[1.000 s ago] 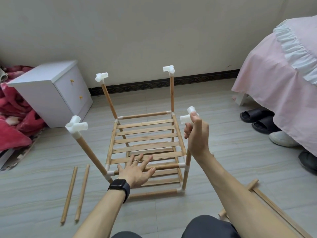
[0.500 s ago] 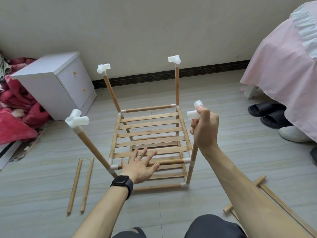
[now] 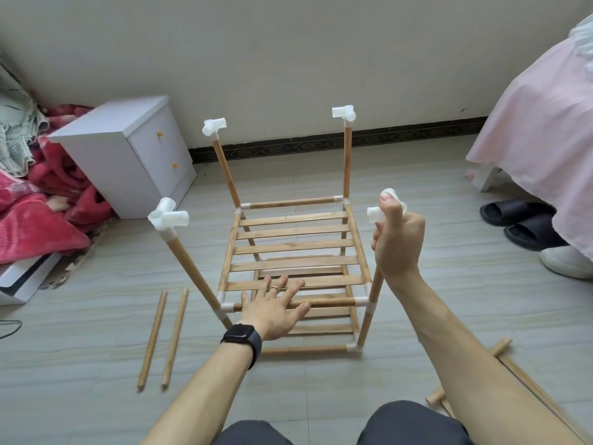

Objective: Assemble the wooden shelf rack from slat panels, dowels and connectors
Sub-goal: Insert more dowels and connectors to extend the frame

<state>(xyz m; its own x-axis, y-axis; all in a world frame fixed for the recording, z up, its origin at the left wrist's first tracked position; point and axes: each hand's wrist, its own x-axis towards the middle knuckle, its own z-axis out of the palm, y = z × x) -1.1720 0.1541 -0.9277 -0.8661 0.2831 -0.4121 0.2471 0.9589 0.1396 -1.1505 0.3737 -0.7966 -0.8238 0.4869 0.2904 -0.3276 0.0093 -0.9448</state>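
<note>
While right grip (image 3: pixel 398 248) clamps the connector (image 3: pixel 373 215) and left grip (image 3: pixel 272 308) rests spread on the dowel (image 3: pixel 330 302), skewed pushing could pop joints.

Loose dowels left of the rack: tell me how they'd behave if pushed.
The loose dowels are round and lie on smooth floor, so they would probably roll sideways. Thin, straight wood: likely stiff and light.
</note>
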